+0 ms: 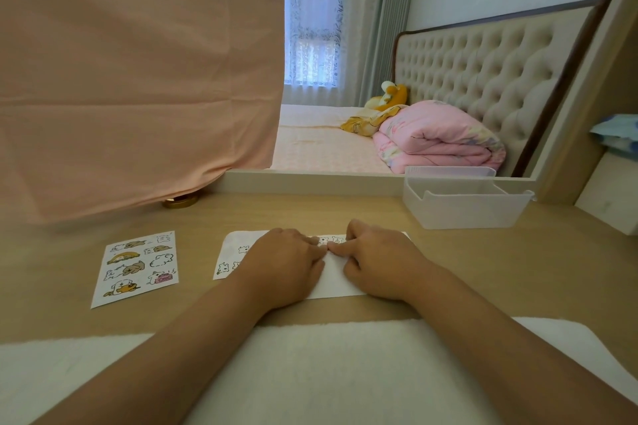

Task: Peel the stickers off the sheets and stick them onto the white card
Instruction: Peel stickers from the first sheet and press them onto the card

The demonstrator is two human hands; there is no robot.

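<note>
A white sticker sheet (234, 252) with small bear stickers lies in the middle of the wooden desk. A plain white card (336, 283) lies over its near part. My left hand (286, 266) rests on the sheet and card, with its fingers bent toward the centre. My right hand (376, 259) lies opposite with curled fingers. Its fingertips meet those of the left hand at a small sticker (328, 244) by the sheet's top row. Whether the sticker is lifted is hidden. A second sheet (138, 266) of coloured animal stickers lies flat to the left, untouched.
A translucent plastic box (466, 207) stands at the back right of the desk (483, 269). A pink cloth (138, 79) hangs over the back left and covers a gold-rimmed object (181, 201). A white towel (328, 366) lies along the near edge under my forearms.
</note>
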